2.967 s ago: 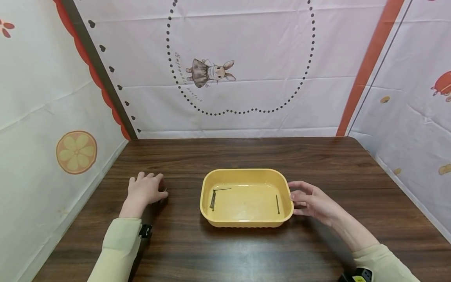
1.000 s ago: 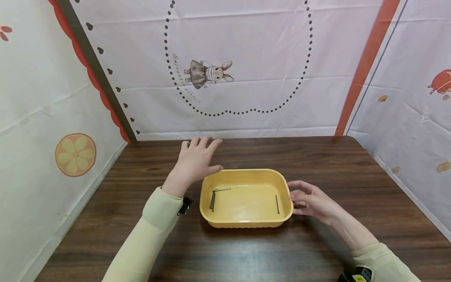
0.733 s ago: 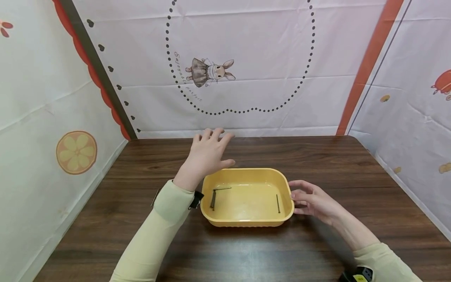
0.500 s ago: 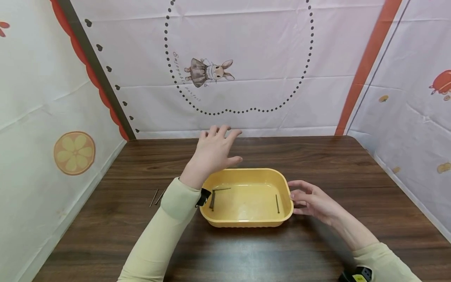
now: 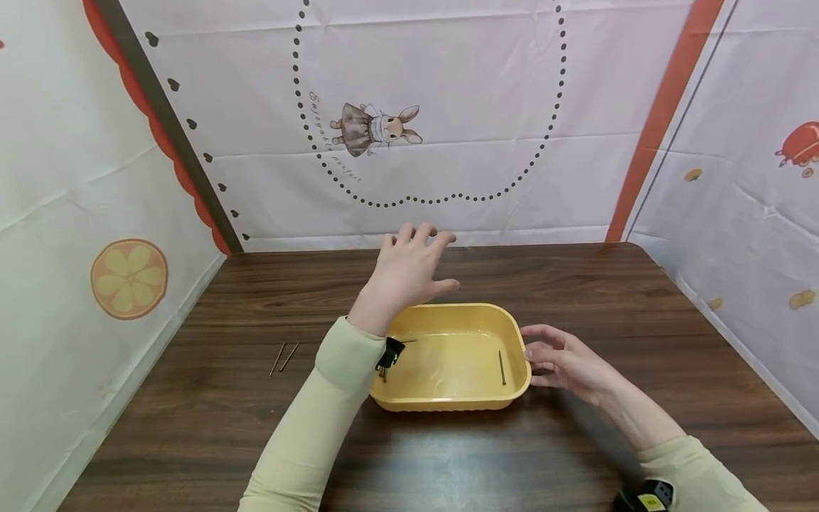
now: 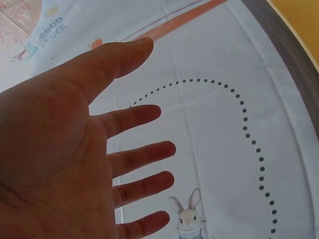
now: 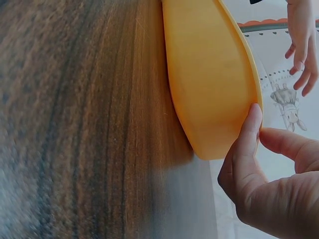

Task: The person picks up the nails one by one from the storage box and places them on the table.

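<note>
A yellow plastic tray (image 5: 448,406) stands on the table, with several thin dark nails inside. One nail (image 5: 502,368) lies at its right end; those at the left end are partly hidden by my left wrist. My left hand (image 5: 409,274) is raised over the tray's far left rim, fingers spread and palm bare in the left wrist view. My right hand (image 5: 569,363) pinches the tray's right rim, thumb on the edge and fingers along the outer wall, as the right wrist view shows. Two more nails (image 5: 277,359) lie side by side on the table, left of the tray.
The dark wooden table (image 5: 461,462) reaches back to a white printed cloth (image 5: 480,163) hung as a wall. Similar cloth closes off the left and right sides. Each wrist wears a small black camera.
My left hand has left the spot by the nails at the left and moved right and up over the tray. Both table nails are now uncovered. My right hand stays on the rim.
</note>
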The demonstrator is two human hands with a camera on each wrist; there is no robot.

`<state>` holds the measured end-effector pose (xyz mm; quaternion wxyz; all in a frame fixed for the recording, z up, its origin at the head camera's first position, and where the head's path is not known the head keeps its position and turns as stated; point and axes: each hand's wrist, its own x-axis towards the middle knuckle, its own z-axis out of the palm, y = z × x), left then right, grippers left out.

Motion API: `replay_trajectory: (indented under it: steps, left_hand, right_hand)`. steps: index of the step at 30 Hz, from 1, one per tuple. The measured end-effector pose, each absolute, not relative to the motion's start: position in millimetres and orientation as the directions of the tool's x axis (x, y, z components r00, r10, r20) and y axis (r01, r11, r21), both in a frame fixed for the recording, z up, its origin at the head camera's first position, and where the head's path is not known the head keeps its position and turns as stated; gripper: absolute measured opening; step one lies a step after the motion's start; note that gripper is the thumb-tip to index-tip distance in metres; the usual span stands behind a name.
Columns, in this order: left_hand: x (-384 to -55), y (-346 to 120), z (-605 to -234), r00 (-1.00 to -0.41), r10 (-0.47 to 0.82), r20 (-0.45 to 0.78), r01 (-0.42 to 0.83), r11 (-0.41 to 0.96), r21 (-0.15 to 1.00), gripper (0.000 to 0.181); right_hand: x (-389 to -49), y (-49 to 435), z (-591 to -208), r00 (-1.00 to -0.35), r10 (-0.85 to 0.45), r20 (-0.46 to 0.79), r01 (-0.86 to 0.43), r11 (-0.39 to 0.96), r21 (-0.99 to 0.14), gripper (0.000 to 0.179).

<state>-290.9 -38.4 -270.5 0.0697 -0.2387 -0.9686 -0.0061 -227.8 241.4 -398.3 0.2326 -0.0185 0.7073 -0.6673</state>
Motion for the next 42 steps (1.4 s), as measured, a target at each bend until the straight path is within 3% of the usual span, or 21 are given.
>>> replay_trajectory:
  steps: [12,16,21,30,42]
  left_hand:
    - [-298,-20,-281,-0.911,0.393,0.127,0.403,0.912,0.073,0.051]
    - [-297,-10,-286,-0.925,0.365,0.111,0.373,0.925,0.071,0.053]
    - [-297,2,-295,-0.928,0.363,0.084,0.366,0.930,0.027,0.060]
    - [-298,17,-314,-0.897,0.440,0.042,0.433,0.893,-0.122,0.052]
    - [-289,39,-336,-0.873,0.483,-0.068,0.487,0.852,-0.191,0.041]
  right_hand:
    - [-228,243,-399,-0.886,-0.358,-0.296,0.282,0.093,-0.955,0.047]
    - [-229,244,-399,-0.885,-0.362,-0.293,0.279,0.090,-0.956,0.045]
    - [-230,244,-399,-0.885,-0.364,-0.290,0.277,0.089,-0.957,0.047]
    - [-230,244,-400,-0.887,-0.348,-0.303,0.282,0.110,-0.953,0.049]
    - [-230,244,-400,-0.887,-0.351,-0.299,0.282,0.102,-0.954,0.046]
